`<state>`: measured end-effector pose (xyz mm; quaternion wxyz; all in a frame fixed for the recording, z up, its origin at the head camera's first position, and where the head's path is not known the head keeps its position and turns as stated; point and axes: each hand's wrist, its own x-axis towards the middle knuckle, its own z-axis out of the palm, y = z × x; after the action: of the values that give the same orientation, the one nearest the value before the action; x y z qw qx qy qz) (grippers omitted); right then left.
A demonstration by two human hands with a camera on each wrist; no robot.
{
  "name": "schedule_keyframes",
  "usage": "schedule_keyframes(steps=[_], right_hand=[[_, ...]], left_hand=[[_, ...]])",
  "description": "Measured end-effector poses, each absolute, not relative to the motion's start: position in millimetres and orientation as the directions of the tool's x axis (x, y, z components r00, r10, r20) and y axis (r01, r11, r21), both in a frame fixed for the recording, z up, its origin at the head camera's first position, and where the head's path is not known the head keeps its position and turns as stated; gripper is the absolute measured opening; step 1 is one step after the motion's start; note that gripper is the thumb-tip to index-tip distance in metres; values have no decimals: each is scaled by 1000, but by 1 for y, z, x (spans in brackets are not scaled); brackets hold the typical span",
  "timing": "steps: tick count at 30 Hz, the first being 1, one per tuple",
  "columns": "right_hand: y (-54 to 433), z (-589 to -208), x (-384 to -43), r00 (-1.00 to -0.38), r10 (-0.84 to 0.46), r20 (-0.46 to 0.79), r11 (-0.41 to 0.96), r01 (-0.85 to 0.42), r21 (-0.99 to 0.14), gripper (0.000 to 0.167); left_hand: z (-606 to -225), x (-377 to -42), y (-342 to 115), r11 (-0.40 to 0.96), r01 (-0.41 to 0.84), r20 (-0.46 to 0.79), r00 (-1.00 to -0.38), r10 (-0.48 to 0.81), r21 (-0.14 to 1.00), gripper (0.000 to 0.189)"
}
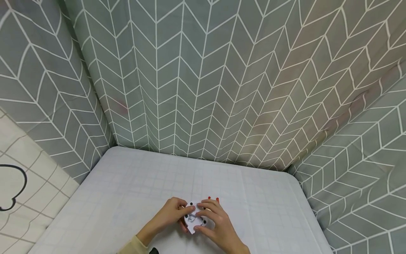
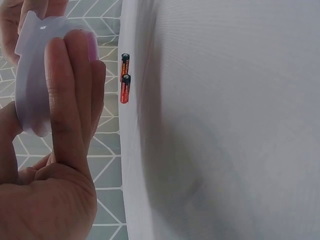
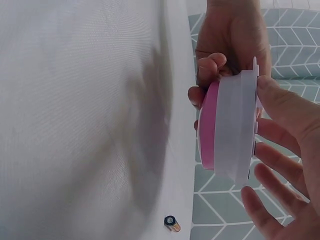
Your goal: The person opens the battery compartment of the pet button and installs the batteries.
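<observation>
A round white-and-pink plastic device (image 1: 192,226) is held above the table with its back face up. Small black feet dot its rim, and a recess shows near its middle. My left hand (image 1: 172,212) grips it from the left, thumb over the top face and fingers beneath. My right hand (image 1: 219,221) touches the same face with thumb and fingertips spread. In the right wrist view the device (image 3: 232,127) is seen edge-on, pink below and white above. Whether the right fingers pinch a small part there is hidden.
Two red-and-black batteries (image 2: 125,90) stand upright on the white-covered table (image 1: 142,176), just beyond my right hand. Grey chevron-patterned cloth (image 1: 196,88) hangs behind the table's far edge and along its right side. A white checked cloth (image 1: 28,197) lies at the left.
</observation>
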<state>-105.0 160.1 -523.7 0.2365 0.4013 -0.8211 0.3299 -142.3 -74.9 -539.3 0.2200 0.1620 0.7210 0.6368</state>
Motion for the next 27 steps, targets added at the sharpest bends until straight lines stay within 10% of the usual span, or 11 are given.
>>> schedule_keyframes(steps=[27], right_hand=[[162,-527,-105,-646,-464,606,391,-764,-513,17]], left_hand=[[-540,-140,-73,108,-85,-129,-848,514,990,33]])
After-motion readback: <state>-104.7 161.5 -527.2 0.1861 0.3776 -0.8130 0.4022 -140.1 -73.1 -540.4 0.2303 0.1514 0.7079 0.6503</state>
